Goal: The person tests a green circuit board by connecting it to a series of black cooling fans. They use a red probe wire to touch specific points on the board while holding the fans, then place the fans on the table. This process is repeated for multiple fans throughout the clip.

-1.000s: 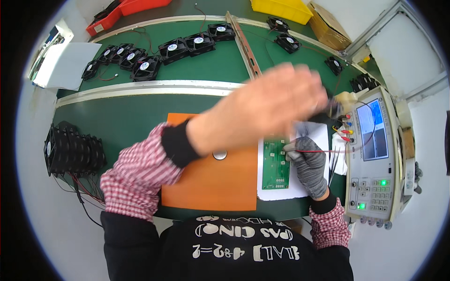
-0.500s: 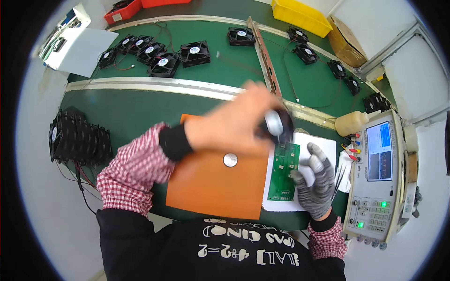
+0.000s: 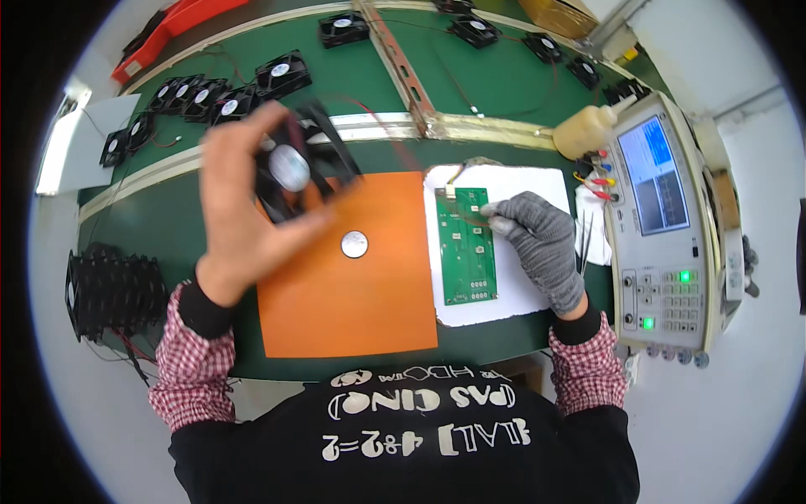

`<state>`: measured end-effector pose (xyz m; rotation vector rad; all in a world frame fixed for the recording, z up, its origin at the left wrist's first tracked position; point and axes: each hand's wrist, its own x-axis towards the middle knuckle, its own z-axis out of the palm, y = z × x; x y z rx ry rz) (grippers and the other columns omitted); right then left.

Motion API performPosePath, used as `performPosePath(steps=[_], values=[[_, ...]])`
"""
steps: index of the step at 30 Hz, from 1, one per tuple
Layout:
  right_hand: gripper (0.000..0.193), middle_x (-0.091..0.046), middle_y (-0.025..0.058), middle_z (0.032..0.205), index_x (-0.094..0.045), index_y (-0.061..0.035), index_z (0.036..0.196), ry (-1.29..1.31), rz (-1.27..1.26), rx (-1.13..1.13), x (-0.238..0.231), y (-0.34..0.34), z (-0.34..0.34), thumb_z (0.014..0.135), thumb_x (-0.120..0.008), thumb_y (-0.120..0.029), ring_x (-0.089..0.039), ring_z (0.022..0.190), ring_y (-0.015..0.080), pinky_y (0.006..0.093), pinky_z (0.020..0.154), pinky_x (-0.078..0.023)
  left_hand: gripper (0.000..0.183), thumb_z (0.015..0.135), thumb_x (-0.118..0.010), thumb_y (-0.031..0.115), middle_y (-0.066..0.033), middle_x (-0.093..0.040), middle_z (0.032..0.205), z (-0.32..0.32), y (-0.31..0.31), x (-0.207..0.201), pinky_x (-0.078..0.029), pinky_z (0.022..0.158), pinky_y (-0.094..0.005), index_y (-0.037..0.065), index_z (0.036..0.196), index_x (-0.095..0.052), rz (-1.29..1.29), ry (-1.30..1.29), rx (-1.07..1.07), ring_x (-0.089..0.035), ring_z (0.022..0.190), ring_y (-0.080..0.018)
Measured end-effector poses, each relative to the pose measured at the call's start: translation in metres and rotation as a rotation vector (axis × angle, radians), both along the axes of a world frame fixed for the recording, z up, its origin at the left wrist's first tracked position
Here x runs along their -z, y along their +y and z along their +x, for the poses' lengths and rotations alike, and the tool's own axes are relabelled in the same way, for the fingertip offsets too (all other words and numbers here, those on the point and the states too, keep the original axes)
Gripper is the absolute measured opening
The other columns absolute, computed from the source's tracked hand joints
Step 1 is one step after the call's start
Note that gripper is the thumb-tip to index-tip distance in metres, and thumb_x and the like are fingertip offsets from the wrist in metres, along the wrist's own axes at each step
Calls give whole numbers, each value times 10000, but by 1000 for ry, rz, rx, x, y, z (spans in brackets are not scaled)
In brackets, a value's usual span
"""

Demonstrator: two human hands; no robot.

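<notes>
Head view: nearest, orange mat centre-frame; green circuit board right of it on white sheet. My gloved right hand has moved up to the board's upper right edge, fingertips bunched; can't tell if they pinch a lead. My bare left hand, upper left, grips black fan, blurred; I've swung it left from the board's top end, leaving my right hand room there. Farther: loose fans on the worktop, upper frame.

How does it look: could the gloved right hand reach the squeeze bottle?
Probably yes: the gloved right hand is at the right edge of the green circuit board, and nothing visible blocks the way to the cream squeeze bottle.
</notes>
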<state>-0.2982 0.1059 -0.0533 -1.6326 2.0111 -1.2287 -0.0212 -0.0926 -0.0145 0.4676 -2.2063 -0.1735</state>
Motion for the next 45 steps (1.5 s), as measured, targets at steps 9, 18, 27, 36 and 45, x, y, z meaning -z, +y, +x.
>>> performPosePath(steps=[9, 18, 27, 36, 45], values=[[177, -625, 74, 849, -723, -31, 890, -88, 54, -133, 15, -5, -1, 727, -786, -62, -627, 805, 195, 312, 743, -515, 973, 527, -901, 361, -141, -480, 1163, -18, 41, 34, -327, 976, -442, 57, 1343, -468, 369, -435, 399, -438, 1083, -346], [186, -618, 80, 888, -716, -6, 891, -164, 43, -185, 18, -7, -3, 727, -795, -49, -624, 845, 202, 314, 780, -519, 813, 649, -817, 398, -109, -557, 1091, -13, 56, 27, -395, 906, -438, 60, 1318, -503, -75, -271, 272, -522, 1024, -304], [204, -602, 85, 857, -702, -2, 865, -94, 50, -146, 23, -7, -3, 697, -806, -55, -615, 830, 221, 316, 777, -507, 480, 911, -608, 392, -109, -650, 1054, 25, 94, -33, -492, 769, -338, 26, 1219, -568, 732, 244, 872, -612, 905, -251], [203, -601, 82, 849, -703, -3, 868, -87, 42, -110, 21, -5, -1, 696, -803, -45, -611, 828, 225, 317, 777, -507, 654, 873, -635, 484, -207, -604, 1191, 41, 76, -40, -474, 919, -413, -34, 1261, -539, 1969, -152, 929, -603, 1065, -300], [163, -614, 93, 861, -674, -52, 817, -81, -35, -106, 28, -2, -3, 705, -788, -84, -616, 881, 273, 386, 811, -509, 396, 898, -616, 346, -99, -670, 958, -32, 75, -20, -456, 631, -309, 70, 1181, -596, -639, 347, 214, -609, 767, -194]])
